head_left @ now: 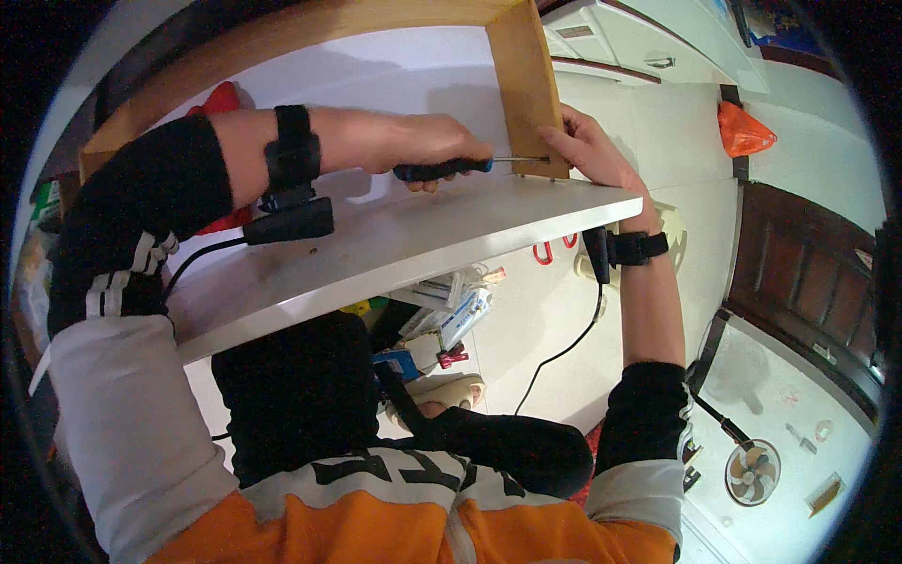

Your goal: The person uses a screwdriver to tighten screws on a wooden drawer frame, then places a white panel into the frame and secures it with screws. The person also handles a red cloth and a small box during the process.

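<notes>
I see my left hand (423, 150) wrapped around a screwdriver (451, 169), its fingers pressed together about the black and blue handle. The thin metal shaft runs level from the handle to the lower end of a wooden upright panel (526, 85), where its tip meets the wood. That panel stands on a white shelf board (376, 244), close to the board's far corner. My right hand (587, 141) sits just beside the panel on the other side from the screwdriver, its fingers curled against the panel's edge and steadying it. Below the white shelf board, boxes and small packages (451, 310) lie on the pale floor (536, 310), near a sandalled foot (442, 390).
</notes>
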